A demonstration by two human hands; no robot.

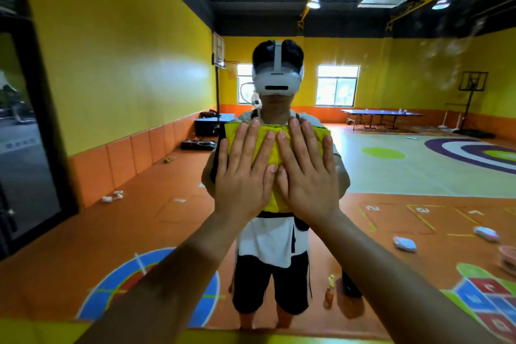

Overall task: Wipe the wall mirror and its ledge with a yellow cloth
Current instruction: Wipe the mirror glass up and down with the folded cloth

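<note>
the left hand [243,173] and the right hand [307,173] lie side by side, thumbs touching or nearly so. all fingers are straight and spread wide, and both palms press flat on the yellow cloth [279,202]. neither hand pinches or curls round it; the cloth is simply pinned against the wall mirror [418,92] at about chest height in the reflection, near the middle of the glass. its corners show above the fingertips and a strip shows below the wrists.

this looks like the mirror-wiping step, with the ledge [33,334] not yet attended to. the next move likely calls for even pressure from both palms while the cloth slides across the glass, so it does not bunch or slip out from under the flat fingers. a hazy, smeared patch [446,50] high on the right looks like a place that needs a pass, and it would take a long reach.

much of the cloth is hidden under the hands, so its folds and full outline cannot be made out. the ledge is only a blurred yellow band at the bottom edge, crossed by both forearms. the mirror's right and top edges are cut off, and whether the dark panel [28,120] on the left is a frame or a door is hard to tell.
</note>
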